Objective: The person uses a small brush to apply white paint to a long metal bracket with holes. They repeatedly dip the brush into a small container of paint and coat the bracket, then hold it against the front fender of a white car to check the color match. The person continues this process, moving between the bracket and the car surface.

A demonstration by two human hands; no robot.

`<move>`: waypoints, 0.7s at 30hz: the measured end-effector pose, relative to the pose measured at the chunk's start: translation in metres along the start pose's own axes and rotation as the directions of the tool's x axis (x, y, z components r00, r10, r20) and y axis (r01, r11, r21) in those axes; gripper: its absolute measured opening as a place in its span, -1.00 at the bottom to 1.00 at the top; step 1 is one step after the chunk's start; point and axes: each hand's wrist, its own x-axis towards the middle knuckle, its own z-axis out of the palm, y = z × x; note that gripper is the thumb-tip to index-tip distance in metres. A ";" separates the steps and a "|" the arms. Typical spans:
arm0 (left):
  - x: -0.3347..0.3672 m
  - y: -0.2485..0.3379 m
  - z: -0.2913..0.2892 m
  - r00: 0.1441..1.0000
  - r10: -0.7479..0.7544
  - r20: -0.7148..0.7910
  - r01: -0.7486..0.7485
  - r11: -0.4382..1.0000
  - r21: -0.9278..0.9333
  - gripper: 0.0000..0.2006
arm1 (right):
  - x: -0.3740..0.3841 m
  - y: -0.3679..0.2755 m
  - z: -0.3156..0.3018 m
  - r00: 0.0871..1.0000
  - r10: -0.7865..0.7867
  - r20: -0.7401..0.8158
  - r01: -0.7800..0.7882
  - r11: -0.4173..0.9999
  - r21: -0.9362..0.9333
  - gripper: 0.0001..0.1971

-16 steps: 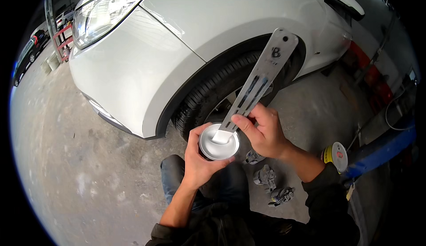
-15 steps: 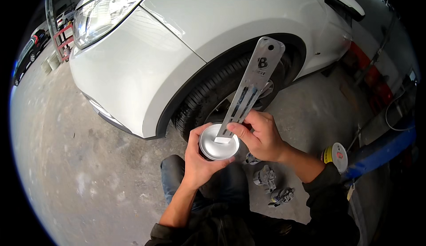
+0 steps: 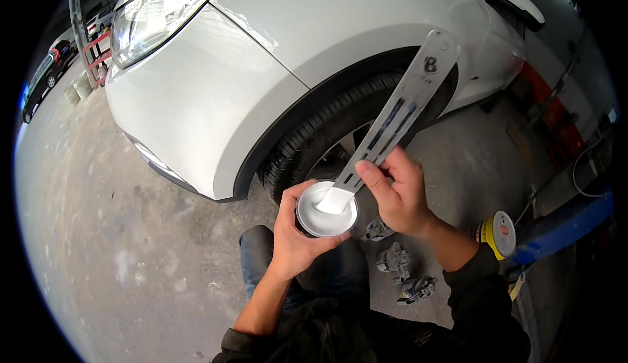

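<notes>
In my left hand is a small round cup, held by fingers wrapped about its side. White paint fills part of it. My right hand pinches a long grey slotted mixing stick between thumb and fingers. The stick leans up and to the right, and its lower end, coated in white, is inside the cup. Beyond both hands stands a white car, its front tyre just past the cup.
Several grey spray-gun-like tools lie on the floor right of my knees. A yellow can with a pale lid is farther right, beside a blue beam. At the far left are a red rack and pale buckets.
My right hand has moved a little right and up with the mixing stick. More of the stick's white-coated end now shows above the paint. The cup stays nearly in place.
</notes>
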 end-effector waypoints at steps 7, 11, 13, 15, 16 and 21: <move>0.002 -0.002 -0.002 1.000 -0.006 0.003 0.006 1.000 0.009 -0.14 | 0.033 -0.004 -0.034 0.934 0.184 0.307 -0.299 0.873 0.387 -0.83; 0.005 -0.002 -0.001 1.000 -0.006 0.005 0.006 1.000 0.013 -0.14 | 0.033 -0.004 -0.030 0.943 0.032 0.331 -0.160 0.917 0.366 -0.86; 0.005 -0.001 0.000 1.000 -0.008 0.012 0.008 1.000 0.003 -0.14 | 0.035 -0.015 -0.033 0.942 0.134 0.306 -0.235 0.918 0.320 -0.77; 0.004 0.000 -0.001 1.000 -0.010 0.014 0.010 1.000 -0.007 -0.14 | 0.036 -0.018 -0.033 0.945 0.180 0.274 -0.249 0.938 0.241 -0.74; 0.003 -0.001 -0.003 1.000 -0.004 0.014 0.004 1.000 0.003 -0.14 | 0.036 -0.016 -0.034 0.951 0.174 0.256 -0.224 0.958 0.182 -0.77; 0.005 -0.004 0.001 0.999 -0.033 0.000 0.033 0.999 -0.035 -0.12 | 0.013 -0.001 -0.014 0.968 0.034 0.248 0.003 0.989 -0.148 -0.85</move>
